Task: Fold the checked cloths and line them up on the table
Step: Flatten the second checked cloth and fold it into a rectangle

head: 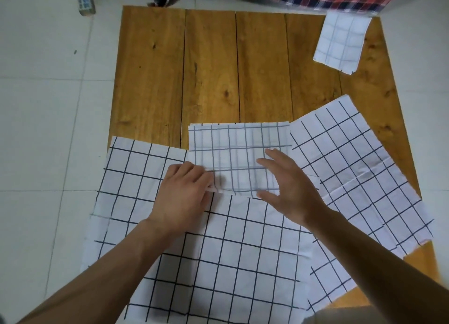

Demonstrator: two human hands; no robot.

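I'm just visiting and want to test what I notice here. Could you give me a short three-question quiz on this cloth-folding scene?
1. True or false: a small folded cloth lies at the far right corner of the wooden table.
2. Which hand pinches the near edge of the half-folded cloth? A) left hand B) right hand
3. Fill in: the right hand's fingers are ____ above the cloth.

Key: 1 true; 2 A; 3 spread open.
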